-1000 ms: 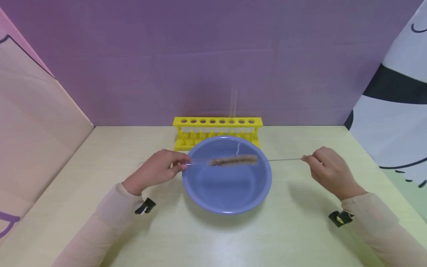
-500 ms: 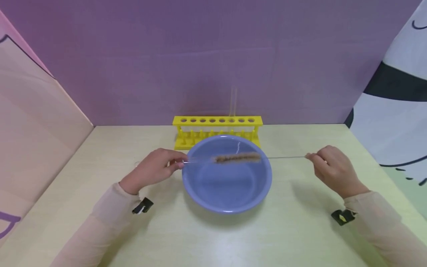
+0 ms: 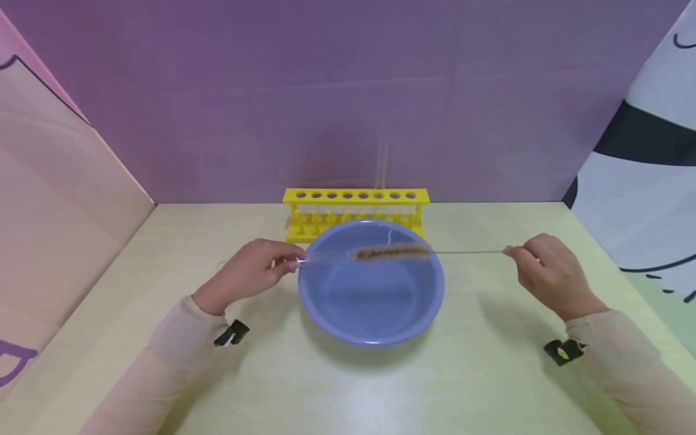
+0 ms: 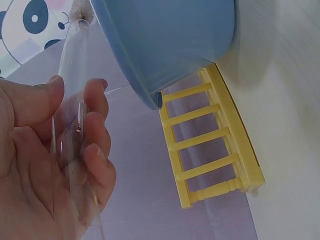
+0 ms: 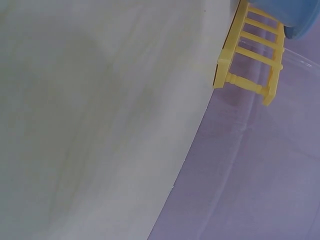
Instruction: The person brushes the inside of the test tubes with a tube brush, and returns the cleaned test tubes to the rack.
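The tube [image 4: 74, 57] is clear, slim and unmarked, lying near horizontal above the left side of the basin [image 3: 371, 343]. The left hand [image 3: 247, 273] grips it with fingers and thumb curled round the glass. The brush [image 3: 393, 251] has brown, darker-cored bristles and a thin, straight wire handle; the right hand [image 3: 553, 275] pinches the handle's end between closed fingers. The bristles meet the tube mouth; depth of entry cannot be determined. The basin is round and blue; the yellow rack [image 3: 356, 196] behind it holds one clear spare tube [image 3: 382, 166] upright.
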Tool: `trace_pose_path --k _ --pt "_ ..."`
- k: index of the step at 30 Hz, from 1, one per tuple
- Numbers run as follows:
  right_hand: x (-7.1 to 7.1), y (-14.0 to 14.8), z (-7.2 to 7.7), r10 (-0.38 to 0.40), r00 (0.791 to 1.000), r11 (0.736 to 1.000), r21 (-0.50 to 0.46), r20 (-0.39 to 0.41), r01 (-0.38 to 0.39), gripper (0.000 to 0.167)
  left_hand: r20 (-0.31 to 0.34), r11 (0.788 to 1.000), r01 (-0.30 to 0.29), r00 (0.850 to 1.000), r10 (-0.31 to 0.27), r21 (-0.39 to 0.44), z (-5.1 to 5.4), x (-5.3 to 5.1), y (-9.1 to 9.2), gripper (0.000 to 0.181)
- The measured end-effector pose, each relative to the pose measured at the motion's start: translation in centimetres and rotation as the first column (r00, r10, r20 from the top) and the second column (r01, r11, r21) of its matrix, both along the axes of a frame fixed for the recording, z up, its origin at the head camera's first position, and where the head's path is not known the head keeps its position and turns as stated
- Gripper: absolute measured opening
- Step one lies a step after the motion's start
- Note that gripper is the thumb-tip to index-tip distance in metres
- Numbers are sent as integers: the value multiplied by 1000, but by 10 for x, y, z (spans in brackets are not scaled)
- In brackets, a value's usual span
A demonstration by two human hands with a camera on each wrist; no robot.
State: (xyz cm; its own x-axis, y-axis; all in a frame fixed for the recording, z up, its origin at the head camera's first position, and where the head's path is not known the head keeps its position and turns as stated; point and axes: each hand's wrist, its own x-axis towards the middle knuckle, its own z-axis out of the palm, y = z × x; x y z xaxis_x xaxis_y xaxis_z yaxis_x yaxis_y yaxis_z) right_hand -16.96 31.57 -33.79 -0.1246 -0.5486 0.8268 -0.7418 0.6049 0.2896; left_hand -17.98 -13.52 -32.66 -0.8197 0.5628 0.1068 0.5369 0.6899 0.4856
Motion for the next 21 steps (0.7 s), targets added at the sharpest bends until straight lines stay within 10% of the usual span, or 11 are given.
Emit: trace_pose_path --k 21 --pt "1 8 -4 -24 999 998 51 37 22 35 19 1000 7 1000 -8 4 2 0 3 24"
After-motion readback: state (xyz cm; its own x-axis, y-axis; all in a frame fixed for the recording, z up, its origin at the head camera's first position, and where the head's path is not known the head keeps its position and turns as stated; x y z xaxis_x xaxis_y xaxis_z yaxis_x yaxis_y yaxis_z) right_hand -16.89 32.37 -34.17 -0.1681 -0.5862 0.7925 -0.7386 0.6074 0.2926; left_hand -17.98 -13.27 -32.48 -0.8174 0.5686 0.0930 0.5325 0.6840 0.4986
